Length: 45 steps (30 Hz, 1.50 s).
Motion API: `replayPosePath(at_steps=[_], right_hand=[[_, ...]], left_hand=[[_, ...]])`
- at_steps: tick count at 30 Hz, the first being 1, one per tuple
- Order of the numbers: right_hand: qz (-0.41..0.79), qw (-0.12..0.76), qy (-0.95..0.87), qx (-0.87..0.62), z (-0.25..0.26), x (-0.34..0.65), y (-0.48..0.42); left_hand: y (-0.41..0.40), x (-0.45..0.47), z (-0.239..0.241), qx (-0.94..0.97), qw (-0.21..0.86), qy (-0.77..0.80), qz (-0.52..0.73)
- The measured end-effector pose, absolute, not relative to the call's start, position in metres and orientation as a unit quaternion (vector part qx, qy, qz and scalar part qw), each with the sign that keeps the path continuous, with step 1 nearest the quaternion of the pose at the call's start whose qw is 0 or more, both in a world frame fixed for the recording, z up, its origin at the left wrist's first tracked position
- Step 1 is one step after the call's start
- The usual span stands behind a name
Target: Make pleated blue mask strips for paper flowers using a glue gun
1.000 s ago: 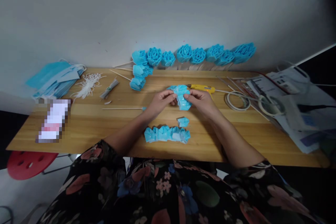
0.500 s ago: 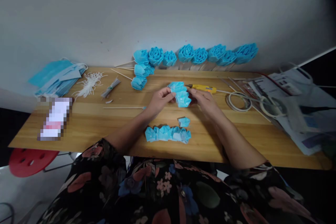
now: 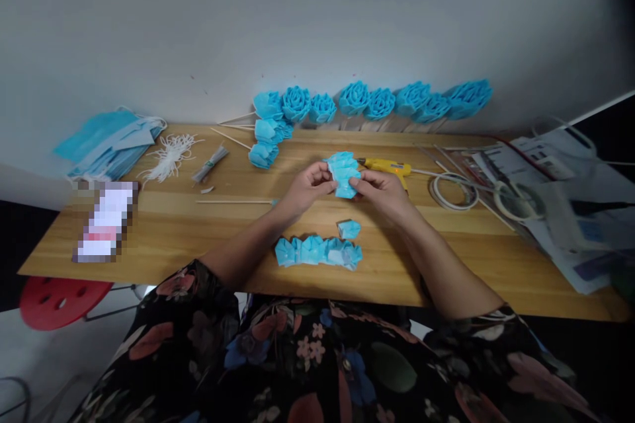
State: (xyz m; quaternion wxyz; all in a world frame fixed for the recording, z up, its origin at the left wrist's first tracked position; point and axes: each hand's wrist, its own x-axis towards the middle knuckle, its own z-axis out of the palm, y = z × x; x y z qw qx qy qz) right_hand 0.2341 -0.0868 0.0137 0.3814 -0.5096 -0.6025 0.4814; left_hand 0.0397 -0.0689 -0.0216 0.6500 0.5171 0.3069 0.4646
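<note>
**Folded blue petal strip (image 3: 344, 166)**

Over the tabletop (image 3: 426, 264), the left hand (image 3: 310, 188) and right hand (image 3: 387, 195) are pinching its opposite sides, probably steadying its folds; the yellow glue gun (image 3: 387, 165) is lying just beyond, seemingly for easy reach.

I can't read the pixelated phone (image 3: 105, 221) at left or the blurred papers (image 3: 590, 268) at far right. The right hand (image 3: 384, 195) hides part of the yellow glue gun (image 3: 389, 165) from me; the worktop (image 3: 163, 225) covers some of the red stool (image 3: 67, 307).

Dim light, blurry stretched edges
</note>
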Motion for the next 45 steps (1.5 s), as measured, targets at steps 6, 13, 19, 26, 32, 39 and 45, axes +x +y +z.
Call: replayPosePath(at_steps=[6,13,19,26,32,39,45], right_hand=[[0.495,0.382,-0.598,-0.502,0.012,0.234,-0.087],[0.481,0.388,-0.603,-0.505,0.012,0.234,-0.085],[0.499,0.384,-0.59,-0.505,0.012,0.235,-0.086],[0.444,0.396,-0.613,-0.521,0.016,0.244,-0.081],[0.335,0.198,-0.762,-0.518,0.036,0.261,-0.095],[0.267,0.042,-0.803,-0.532,0.039,0.265,-0.12],[0.268,0.033,-0.815,-0.513,0.028,0.26,-0.128]], left_hand=[[-0.068,0.04,-0.025,0.508,0.649,0.31,0.473],[-0.068,0.038,-0.026,0.53,0.636,0.311,0.467],[-0.062,0.037,-0.035,0.556,0.6,0.3,0.491],[-0.061,0.036,-0.033,0.53,0.6,0.326,0.502],[-0.06,0.034,-0.03,0.508,0.6,0.352,0.508],[-0.061,0.034,-0.027,0.498,0.603,0.356,0.511],[-0.064,0.036,-0.022,0.499,0.605,0.345,0.516]])
